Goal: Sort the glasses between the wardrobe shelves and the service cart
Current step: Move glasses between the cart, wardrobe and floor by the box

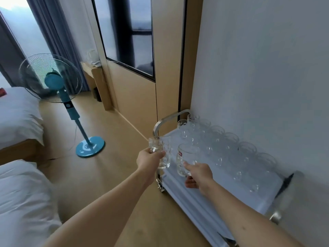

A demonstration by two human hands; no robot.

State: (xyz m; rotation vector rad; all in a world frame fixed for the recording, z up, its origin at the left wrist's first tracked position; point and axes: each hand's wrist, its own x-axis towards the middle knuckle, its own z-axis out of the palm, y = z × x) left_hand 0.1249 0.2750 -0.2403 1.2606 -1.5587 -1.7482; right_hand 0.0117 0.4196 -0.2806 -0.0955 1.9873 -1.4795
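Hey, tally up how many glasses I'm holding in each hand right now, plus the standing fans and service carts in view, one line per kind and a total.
Glass in left hand: 1
Glass in right hand: 1
Standing fans: 1
Service carts: 1
Total: 4

Single head view, worn high, angled forward and steeply down along both outstretched forearms. Wide-angle lens: door frame and wall lines bow toward the edges. Service cart (222,189) sits close, lower right against the wall, its far-end handle near frame centre. Fan (58,97) and beds fall farther off at left. No second view to overlap.
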